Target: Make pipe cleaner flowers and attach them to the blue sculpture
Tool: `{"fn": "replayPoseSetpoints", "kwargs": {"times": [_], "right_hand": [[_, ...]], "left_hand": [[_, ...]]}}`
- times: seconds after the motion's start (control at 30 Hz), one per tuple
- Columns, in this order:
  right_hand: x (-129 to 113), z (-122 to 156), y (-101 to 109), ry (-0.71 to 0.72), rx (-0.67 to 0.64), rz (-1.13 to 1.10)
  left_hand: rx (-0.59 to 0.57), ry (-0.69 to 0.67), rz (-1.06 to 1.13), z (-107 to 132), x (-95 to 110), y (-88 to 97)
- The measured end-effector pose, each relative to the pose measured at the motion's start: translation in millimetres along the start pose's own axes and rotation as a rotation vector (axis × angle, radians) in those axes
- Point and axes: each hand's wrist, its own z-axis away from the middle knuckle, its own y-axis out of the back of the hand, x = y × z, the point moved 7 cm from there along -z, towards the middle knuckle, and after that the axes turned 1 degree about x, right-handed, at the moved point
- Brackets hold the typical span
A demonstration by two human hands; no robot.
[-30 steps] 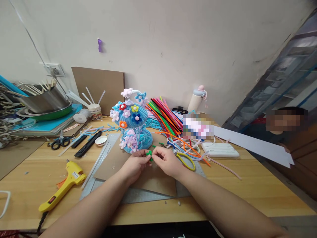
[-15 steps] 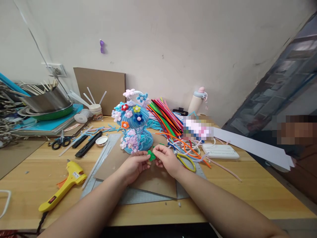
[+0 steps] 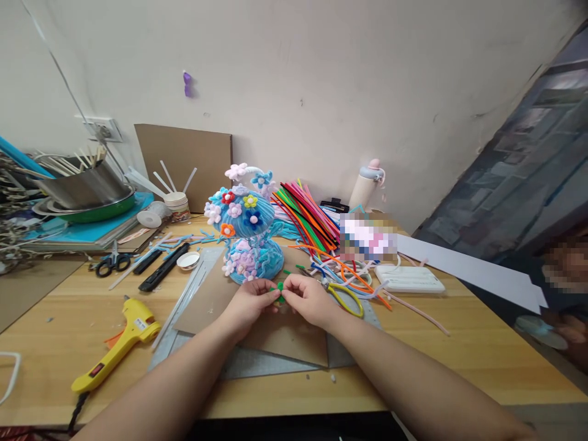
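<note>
The left hand (image 3: 252, 304) and the right hand (image 3: 307, 297) meet over the card (image 3: 289, 337), thumb and fingers of each clamped on a small green piece (image 3: 280, 293). The piece sits between the fingertips, just above the card and on the near side of the ornament (image 3: 243, 225). Pinching from both sides seems to suit something so small and soft: one hand can steady it as the other shapes it. Fingers hide much of it, so its exact form is hard to tell.

The card lies over the grey mat (image 3: 354, 352), likely to shield the desk (image 3: 413, 361). The ornament stands upright at the card's far side, probably to be in sight yet out of the hands' way. The yellow-handled tool (image 3: 353, 311) lies just beside the right hand, presumably for easy reach. The glue gun (image 3: 138, 324) rests to the left, well apart from the green piece, perhaps so its nozzle is away from the fingers. The bundled stems (image 3: 310, 214) lie far and right, seemingly grouped as stock.
</note>
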Motion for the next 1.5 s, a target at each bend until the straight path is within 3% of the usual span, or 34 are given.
{"fn": "replayPoseSetpoints", "kwargs": {"times": [0.1, 0.17, 0.37, 0.57, 0.67, 0.83, 0.97, 1.07, 1.17, 1.23, 1.37, 1.5], "right_hand": [[-17, 4, 4, 0.165, 0.098, 0.237], [-20, 6, 5, 0.188, 0.132, 0.262], [2, -1, -1, -0.052, -0.038, -0.24], [-5, -2, 2, -0.015, -0.144, -0.251], [-13, 0, 6, 0.086, -0.102, -0.134], [-36, 7, 16, 0.388, 0.077, 0.204], [-42, 11, 15, 0.499, 0.087, 0.244], [-42, 12, 13, 0.523, 0.091, 0.243], [-36, 10, 15, 0.457, 0.118, 0.199], [-26, 7, 15, 0.326, 0.115, 0.138], [-6, 2, 5, 0.068, -0.029, -0.008], [3, 1, -1, -0.044, -0.116, -0.102]], "left_hand": [[0.053, -0.053, 0.037, -2, -1, 1.1], [0.045, -0.056, 0.084, -2, -1, 0.3], [-0.132, 0.06, 0.059, 4, 3, -7.2], [-0.219, 0.047, 0.151, 7, 10, -10.6], [-0.214, 0.05, 0.21, 6, 11, -9.1], [-0.188, 0.174, 0.273, 7, 5, -9.0], [-0.1, 0.159, 0.315, 5, 4, -2.5], [-0.104, 0.214, 0.357, 5, -1, -2.8], [-0.137, 0.259, 0.341, 6, -5, -5.4], [-0.122, 0.203, 0.285, 5, -2, -3.9], [-0.103, 0.064, 0.089, 3, 6, -1.7], [-0.103, 0.009, -0.068, 4, 9, -2.1]]}}
